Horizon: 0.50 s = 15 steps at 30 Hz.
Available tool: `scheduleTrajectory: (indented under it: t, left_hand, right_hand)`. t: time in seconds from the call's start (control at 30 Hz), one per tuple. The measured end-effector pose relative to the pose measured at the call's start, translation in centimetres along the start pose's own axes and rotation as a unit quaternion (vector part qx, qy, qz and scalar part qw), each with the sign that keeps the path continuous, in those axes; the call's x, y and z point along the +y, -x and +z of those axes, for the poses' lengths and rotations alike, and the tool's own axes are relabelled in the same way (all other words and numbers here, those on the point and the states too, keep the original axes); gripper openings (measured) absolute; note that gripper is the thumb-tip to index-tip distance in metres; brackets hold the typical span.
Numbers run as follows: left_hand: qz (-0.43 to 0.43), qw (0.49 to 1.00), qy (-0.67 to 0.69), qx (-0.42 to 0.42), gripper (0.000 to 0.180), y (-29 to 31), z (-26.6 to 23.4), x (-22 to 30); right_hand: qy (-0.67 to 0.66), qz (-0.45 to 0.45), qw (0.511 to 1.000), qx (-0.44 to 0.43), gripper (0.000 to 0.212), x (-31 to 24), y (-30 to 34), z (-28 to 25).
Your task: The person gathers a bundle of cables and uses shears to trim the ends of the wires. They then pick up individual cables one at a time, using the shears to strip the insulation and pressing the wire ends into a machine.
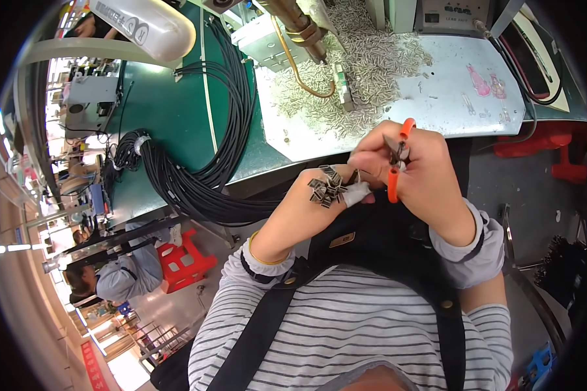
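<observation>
Meeting just on the near side of a pale board (460, 122), the left hand (303, 207) and right hand (427, 166) have their fingertips close together; the right is curled around cutters (393, 186) with orange handles, while the left has its fingers bent and partly hidden, so that what it pinches, if anything, cannot be told. A cluster (326, 187) of small dark metal pieces lies on the left hand, beside a white finger wrap (356, 194). On the far side, a heap (388, 58) of small silvery pieces spreads over the board beside a machine (298, 26); to the left, a coil (192, 186) of black cable rests on a green table (166, 120), partly overhanging its near edge
</observation>
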<state>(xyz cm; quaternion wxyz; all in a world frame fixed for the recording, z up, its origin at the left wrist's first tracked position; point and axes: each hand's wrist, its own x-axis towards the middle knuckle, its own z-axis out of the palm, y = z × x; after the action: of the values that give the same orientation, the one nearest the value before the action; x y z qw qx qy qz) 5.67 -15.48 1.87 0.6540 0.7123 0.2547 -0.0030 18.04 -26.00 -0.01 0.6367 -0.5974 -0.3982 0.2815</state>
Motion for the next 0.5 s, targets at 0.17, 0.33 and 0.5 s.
scheduleTrajectory:
  t: [0.17,0.33,0.5]
  left_hand:
    - [0.172,0.978,0.006,0.12,0.008,-0.4,0.6,-0.7]
    - [0.321,0.928,-0.044,0.181,0.01,-1.4,0.6,-2.2]
    - [-0.01,0.906,0.422,-0.006,0.015,-0.5,-1.2,-1.2]
  right_hand:
    - [0.121,0.045,0.991,0.022,0.016,-0.8,0.3,-0.3]
    - [-0.178,0.308,0.93,-0.094,0.016,-1.2,0.0,-0.3]
    - [0.184,-0.105,0.976,-0.045,0.008,0.9,0.2,0.2]
